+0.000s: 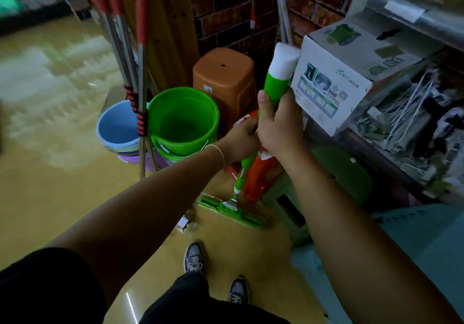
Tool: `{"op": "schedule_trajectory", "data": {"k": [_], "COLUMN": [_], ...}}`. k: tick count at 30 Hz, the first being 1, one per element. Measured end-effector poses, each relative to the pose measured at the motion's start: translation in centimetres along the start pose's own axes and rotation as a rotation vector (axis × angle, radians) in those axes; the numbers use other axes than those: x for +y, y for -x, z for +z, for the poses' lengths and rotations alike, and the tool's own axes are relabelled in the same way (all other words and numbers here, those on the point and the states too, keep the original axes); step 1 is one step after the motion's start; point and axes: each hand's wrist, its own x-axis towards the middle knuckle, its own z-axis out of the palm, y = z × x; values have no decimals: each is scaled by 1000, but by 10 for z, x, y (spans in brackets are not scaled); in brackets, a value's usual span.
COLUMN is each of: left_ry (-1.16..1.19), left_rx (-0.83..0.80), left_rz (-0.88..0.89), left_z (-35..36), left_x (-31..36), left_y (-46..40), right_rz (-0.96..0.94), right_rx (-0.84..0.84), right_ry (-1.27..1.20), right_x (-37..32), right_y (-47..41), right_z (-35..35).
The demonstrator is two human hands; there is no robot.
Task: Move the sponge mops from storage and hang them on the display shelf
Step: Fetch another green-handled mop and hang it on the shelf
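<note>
I hold a green sponge mop [277,82] upright in front of me. Its handle has a white cap at the top, and its flat green head [229,209] rests on the yellow floor. My right hand [278,122] is closed around the green grip just below the cap. Lower down, my left hand [241,140] grips the shaft. Three more mops with red grips and metal shafts [141,77] lean together to the left, by the buckets.
A green bucket [183,122] and a blue bucket [116,126] stand left of the mop. An orange stool [224,77] and a brick-pattern wall are behind. A white carton [339,77] sits on a cluttered shelf at right. A green stool [339,173] stands below it.
</note>
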Motion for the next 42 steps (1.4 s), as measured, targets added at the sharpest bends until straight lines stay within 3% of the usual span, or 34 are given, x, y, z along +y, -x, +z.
{"op": "schedule_trajectory", "data": {"k": [7, 12, 16, 30, 42], "left_ry": [103, 311, 425, 648, 438], "left_rx": [27, 6, 39, 282, 752], "left_rz": [9, -108, -118, -86, -65], "left_z": [-54, -100, -136, -306, -442], "left_x": [42, 47, 38, -43, -84], "left_y": [60, 114, 160, 373, 552], "right_rz": [-144, -197, -294, -540, -679], "right_rx": [-93, -180, -189, -487, -716], "right_ry": [-121, -162, -188, -236, -427], "right_x": [-85, -137, -182, -341, -493], "right_y": [22, 50, 78, 221, 328], "right_z": [-16, 7, 42, 233, 366]}}
